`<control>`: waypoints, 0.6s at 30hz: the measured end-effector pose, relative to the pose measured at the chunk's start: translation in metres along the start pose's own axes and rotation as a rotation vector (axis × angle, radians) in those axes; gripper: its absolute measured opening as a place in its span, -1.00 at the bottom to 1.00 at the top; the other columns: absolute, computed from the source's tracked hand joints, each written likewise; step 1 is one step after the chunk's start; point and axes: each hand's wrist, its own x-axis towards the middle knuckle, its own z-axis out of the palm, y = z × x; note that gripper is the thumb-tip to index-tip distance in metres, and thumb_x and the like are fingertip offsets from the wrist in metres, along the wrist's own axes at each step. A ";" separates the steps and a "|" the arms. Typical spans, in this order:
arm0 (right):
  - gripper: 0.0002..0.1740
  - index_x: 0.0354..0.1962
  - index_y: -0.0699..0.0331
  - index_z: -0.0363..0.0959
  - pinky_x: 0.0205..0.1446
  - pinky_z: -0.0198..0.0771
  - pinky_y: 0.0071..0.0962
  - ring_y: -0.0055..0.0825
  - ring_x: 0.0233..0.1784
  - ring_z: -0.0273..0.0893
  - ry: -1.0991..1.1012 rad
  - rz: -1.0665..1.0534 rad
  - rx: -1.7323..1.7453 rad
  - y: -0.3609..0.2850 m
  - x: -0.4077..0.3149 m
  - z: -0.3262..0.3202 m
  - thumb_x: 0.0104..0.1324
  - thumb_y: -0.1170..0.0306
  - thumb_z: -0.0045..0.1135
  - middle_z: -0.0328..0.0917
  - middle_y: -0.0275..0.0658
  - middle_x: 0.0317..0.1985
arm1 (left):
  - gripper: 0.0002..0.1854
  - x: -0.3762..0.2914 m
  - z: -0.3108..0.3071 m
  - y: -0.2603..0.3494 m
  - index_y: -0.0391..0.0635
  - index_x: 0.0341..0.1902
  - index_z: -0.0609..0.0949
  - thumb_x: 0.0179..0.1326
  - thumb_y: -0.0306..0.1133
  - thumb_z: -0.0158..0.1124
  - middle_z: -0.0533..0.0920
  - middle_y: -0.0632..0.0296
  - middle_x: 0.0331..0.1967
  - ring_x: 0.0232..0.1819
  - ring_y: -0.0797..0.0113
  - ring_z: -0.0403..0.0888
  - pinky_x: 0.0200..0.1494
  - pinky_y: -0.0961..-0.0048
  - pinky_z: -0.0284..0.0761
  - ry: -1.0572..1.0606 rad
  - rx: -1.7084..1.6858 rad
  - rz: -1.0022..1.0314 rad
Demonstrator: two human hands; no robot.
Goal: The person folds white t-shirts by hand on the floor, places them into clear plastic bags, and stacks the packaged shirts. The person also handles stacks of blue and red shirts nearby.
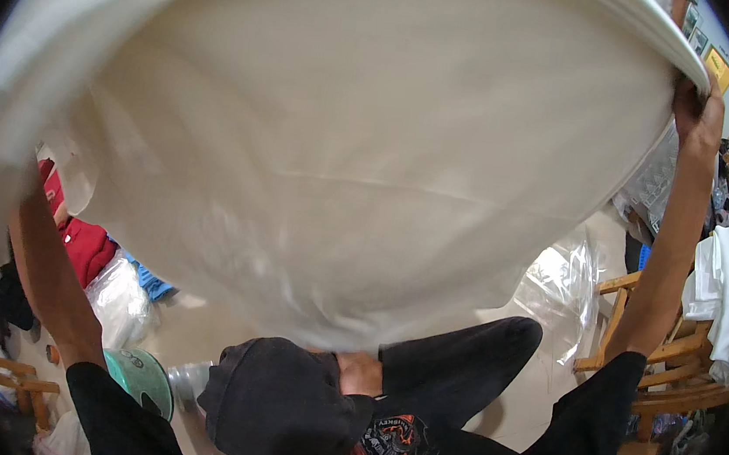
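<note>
A large white cloth (373,136) is spread in the air before me and fills most of the view. Its lower edge hangs just over my crossed legs. My right hand (701,115), raised at the upper right, pinches the cloth's rolled edge between thumb and fingers. At the far left my left hand (27,185) is blurred and mostly covered by a fold of the same cloth, which is held up there; its fingers are hidden.
Wooden furniture (674,362) stands at my right, with white folded cloth (721,281) on it. Clear plastic sheeting (560,279) lies on the tiled floor. Left are red garments (87,247), a clear plastic bag (120,303), a teal round container (139,377) and a wooden frame (14,378).
</note>
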 end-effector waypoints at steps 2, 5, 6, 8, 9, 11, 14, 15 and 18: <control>-0.71 -0.14 0.51 0.50 -0.17 0.72 -0.60 -0.44 -0.14 0.66 0.120 0.002 -0.067 0.006 -0.006 -0.001 0.30 0.47 0.36 0.61 -0.11 -0.20 | -0.70 0.009 -0.003 0.025 -0.22 0.05 0.68 0.44 -0.28 0.16 0.72 0.11 -0.12 -0.17 0.24 0.69 -0.06 0.22 0.64 -0.052 0.090 -0.007; -0.68 -0.20 0.43 0.53 -0.22 0.70 -0.63 -0.47 -0.25 0.66 0.173 0.103 -0.186 0.025 -0.012 -0.015 0.23 0.41 0.45 0.61 -0.16 -0.24 | -0.72 0.033 0.004 0.021 -0.21 0.01 0.69 0.44 -0.29 0.16 0.73 0.14 -0.18 -0.24 0.28 0.70 -0.14 0.25 0.65 -0.154 0.182 -0.050; -0.71 -0.23 0.39 0.55 -0.24 0.69 -0.64 -0.48 -0.33 0.66 0.185 0.109 -0.183 0.037 -0.019 -0.011 0.20 0.41 0.45 0.62 -0.19 -0.29 | -0.73 0.041 0.005 0.027 -0.21 0.00 0.69 0.44 -0.29 0.16 0.74 0.15 -0.20 -0.26 0.29 0.70 -0.16 0.26 0.66 -0.183 0.226 -0.061; -0.72 -0.23 0.39 0.55 -0.24 0.70 -0.63 -0.48 -0.33 0.66 0.191 0.139 -0.180 0.044 -0.013 -0.013 0.20 0.41 0.45 0.62 -0.21 -0.30 | -0.74 0.058 0.015 0.035 -0.20 -0.02 0.70 0.43 -0.30 0.16 0.74 0.17 -0.23 -0.31 0.32 0.70 -0.21 0.28 0.67 -0.226 0.271 -0.083; -0.72 -0.23 0.38 0.55 -0.23 0.70 -0.62 -0.48 -0.33 0.66 0.194 0.151 -0.182 0.045 -0.007 -0.007 0.20 0.41 0.45 0.62 -0.22 -0.31 | -0.74 0.065 0.021 0.041 -0.20 -0.04 0.71 0.43 -0.30 0.16 0.74 0.18 -0.25 -0.33 0.33 0.70 -0.23 0.29 0.67 -0.249 0.299 -0.074; -0.72 -0.23 0.38 0.56 -0.24 0.69 -0.63 -0.49 -0.33 0.66 0.151 0.100 -0.165 0.036 0.004 0.000 0.21 0.39 0.45 0.62 -0.22 -0.29 | -0.75 0.072 0.027 0.054 -0.17 -0.06 0.71 0.43 -0.29 0.16 0.73 0.22 -0.30 -0.38 0.38 0.68 -0.29 0.34 0.66 -0.206 0.334 -0.031; -0.72 -0.20 0.41 0.58 -0.15 0.67 -0.56 -0.51 -0.23 0.65 0.141 0.035 -0.216 -0.005 0.042 -0.001 0.24 0.40 0.42 0.62 -0.21 -0.26 | -0.73 0.083 0.023 0.062 -0.16 -0.03 0.71 0.46 -0.25 0.14 0.73 0.23 -0.27 -0.37 0.41 0.68 -0.27 0.40 0.66 -0.252 0.425 0.103; -0.72 -0.18 0.42 0.58 -0.11 0.65 -0.57 -0.52 -0.20 0.65 0.109 0.027 -0.194 -0.007 0.039 -0.006 0.24 0.41 0.41 0.62 -0.21 -0.24 | -0.72 0.091 0.010 0.070 -0.16 -0.02 0.71 0.47 -0.26 0.13 0.74 0.22 -0.25 -0.34 0.42 0.69 -0.25 0.42 0.66 -0.262 0.350 0.033; -0.69 -0.09 0.44 0.57 0.04 0.57 -0.55 -0.51 -0.09 0.62 0.081 0.030 -0.148 -0.025 -0.007 -0.018 0.29 0.41 0.37 0.61 -0.21 -0.18 | -0.70 0.075 -0.015 0.107 -0.17 0.05 0.69 0.48 -0.26 0.10 0.73 0.21 -0.19 -0.26 0.41 0.69 -0.16 0.43 0.65 -0.279 0.256 -0.010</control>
